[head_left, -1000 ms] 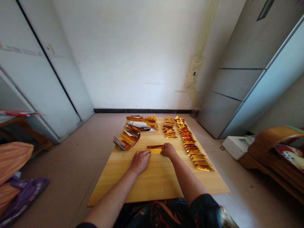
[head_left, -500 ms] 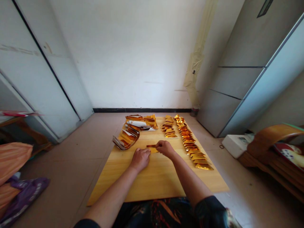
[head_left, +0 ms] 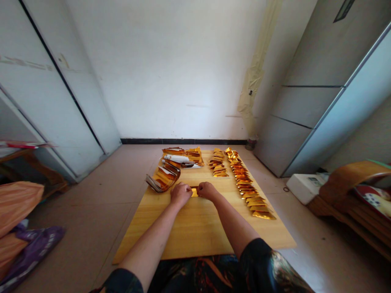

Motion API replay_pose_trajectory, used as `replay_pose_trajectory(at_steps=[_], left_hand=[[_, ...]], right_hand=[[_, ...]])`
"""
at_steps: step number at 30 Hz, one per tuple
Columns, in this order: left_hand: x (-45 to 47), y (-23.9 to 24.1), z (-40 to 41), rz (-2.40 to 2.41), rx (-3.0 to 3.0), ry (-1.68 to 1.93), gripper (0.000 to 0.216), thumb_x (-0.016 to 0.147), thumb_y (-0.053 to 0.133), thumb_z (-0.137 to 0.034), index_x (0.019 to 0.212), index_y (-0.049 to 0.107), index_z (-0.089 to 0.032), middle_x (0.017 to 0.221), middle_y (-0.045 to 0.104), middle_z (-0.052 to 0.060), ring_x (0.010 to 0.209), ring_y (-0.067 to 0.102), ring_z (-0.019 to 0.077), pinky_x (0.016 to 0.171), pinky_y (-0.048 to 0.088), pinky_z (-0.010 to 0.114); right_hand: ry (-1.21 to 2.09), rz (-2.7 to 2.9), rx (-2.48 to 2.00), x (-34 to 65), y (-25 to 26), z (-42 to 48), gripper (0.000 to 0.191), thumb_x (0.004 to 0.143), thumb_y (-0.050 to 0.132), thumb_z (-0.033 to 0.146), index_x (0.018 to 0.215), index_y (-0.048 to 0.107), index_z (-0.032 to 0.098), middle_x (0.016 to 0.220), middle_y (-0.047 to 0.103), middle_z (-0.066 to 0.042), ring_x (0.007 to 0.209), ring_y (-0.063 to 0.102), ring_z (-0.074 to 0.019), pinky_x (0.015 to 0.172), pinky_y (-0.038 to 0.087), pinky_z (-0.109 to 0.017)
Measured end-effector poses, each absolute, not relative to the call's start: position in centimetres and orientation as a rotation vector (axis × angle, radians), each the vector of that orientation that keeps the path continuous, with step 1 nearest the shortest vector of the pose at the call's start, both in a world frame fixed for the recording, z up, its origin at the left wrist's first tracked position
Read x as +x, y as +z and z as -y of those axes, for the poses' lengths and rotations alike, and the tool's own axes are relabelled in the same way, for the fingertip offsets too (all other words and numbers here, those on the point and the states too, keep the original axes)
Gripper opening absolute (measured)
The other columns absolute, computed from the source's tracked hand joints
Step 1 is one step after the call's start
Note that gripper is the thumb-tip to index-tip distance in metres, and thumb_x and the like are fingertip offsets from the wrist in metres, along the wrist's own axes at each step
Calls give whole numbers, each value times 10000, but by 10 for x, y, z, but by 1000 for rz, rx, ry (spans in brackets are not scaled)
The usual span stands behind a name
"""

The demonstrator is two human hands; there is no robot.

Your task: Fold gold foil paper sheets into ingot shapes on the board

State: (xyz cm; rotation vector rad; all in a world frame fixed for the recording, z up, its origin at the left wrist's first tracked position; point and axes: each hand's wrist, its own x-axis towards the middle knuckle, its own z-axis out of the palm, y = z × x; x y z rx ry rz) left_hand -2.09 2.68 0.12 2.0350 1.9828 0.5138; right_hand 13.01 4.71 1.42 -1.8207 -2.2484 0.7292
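Between my hands, at the middle of the wooden board [head_left: 171, 232], is a small piece of gold foil paper [head_left: 194, 192]. My left hand [head_left: 182, 193] has its fingers closed on the paper's left end. On its right end, the fingers of my right hand [head_left: 207, 191] are pinched together. The fingertips hide both ends, so the paper's folds cannot be made out. Just beyond my left hand lies a curled stack of gold foil sheets [head_left: 166, 176]. Folded gold foil pieces [head_left: 249, 189] overlap in a long row to the right, with a shorter row [head_left: 217, 162] beside it.
More foil sheets and white paper [head_left: 180, 158] lie at the board's far left. A grey refrigerator [head_left: 293, 106] stands beyond on the right, near a white box [head_left: 305, 187] and a wooden seat [head_left: 342, 195]. Orange and purple bags [head_left: 33, 248] are on the left.
My left hand has moved slightly up and now grips the foil paper's left end. My right hand has come a little left, and the dark strip formerly showing between the hands is mostly covered.
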Motion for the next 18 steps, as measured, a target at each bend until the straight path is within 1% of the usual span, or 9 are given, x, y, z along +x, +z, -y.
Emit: replay_pose_trajectory(at_steps=[3,6,11,18], left_hand=[[-17,4,-30,-2038,2055,417,137,686,621,-353,739,678,-240,886,661,15,900,574,192,729,409,285],[-15,5,-35,-2056,2038,355,147,660,644,-368,740,668,-246,915,665,11,938,569,206,756,403,298],[-22,3,-41,-1980,2008,347,104,667,627,-274,757,676,-259,949,672,2,952,577,204,766,400,300],[-37,-1,-36,-1851,2105,421,171,735,564,-173,834,685,-241,956,666,-1,945,584,160,781,403,263]], right_hand=[[723,2233,-1833,129,16,-47,180,716,552,139,793,706,191,850,714,-34,775,618,-140,592,372,-178],[736,2215,-1838,129,17,-46,181,713,556,135,792,707,196,846,713,-28,777,616,-139,601,379,-178],[758,2211,-1833,130,18,-45,187,698,569,127,799,713,192,829,713,-31,760,616,-138,595,384,-180],[770,2201,-1837,130,20,-43,209,689,567,121,816,718,190,813,712,-29,727,609,-132,588,381,-181]])
